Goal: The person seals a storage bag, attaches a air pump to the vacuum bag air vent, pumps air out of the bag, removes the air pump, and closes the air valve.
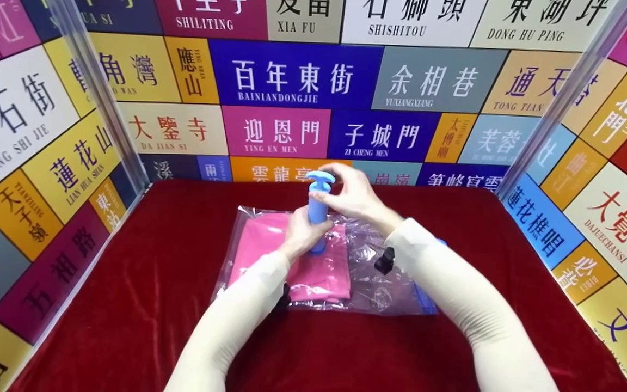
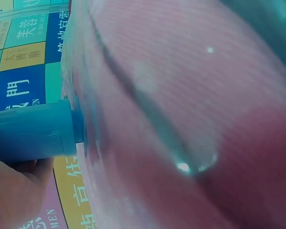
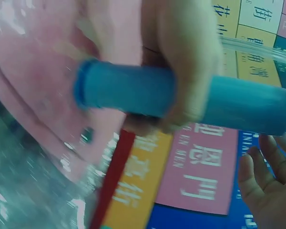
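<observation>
A blue hand pump stands nearly upright, its lower end over a folded pink cloth inside a clear plastic bag. My left hand grips the pump's barrel low down, with fingers wrapped round it in the right wrist view. Up at the T-shaped handle, my right hand holds the pump's top, thumb near the collar. In the right wrist view the right hand shows only partly, at the barrel's upper end; the handle lies outside that view. The left wrist view shows the barrel meeting the bag.
The bag lies on a dark red velvet cloth covering the table. A blue strip edges the bag's right side. Panels with colourful street-name signs surround the table at the back and both sides, with clear posts at the corners.
</observation>
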